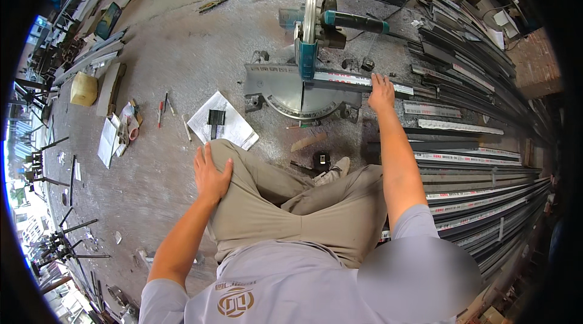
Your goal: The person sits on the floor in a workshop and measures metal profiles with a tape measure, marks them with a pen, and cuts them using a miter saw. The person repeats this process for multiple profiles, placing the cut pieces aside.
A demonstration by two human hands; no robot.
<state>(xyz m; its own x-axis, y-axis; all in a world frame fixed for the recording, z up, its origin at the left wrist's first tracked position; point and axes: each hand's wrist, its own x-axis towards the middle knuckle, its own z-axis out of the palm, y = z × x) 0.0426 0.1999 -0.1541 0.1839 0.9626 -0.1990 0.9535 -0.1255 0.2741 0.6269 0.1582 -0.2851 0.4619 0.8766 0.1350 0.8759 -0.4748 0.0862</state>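
Gritty floor [164, 51]; right hand [382, 93] on straight metal bar [346, 79]

From my remote seat I watch my bare left hand [212, 179] rest palm down, fingers spread, on my left knee in beige trousers [234, 169]; that elbow bends outward. My bare right arm [401, 163] reaches forward, nearly straight, its bare right hand [382, 94] back-up, fingers pointing ahead; their curl I can't tell.
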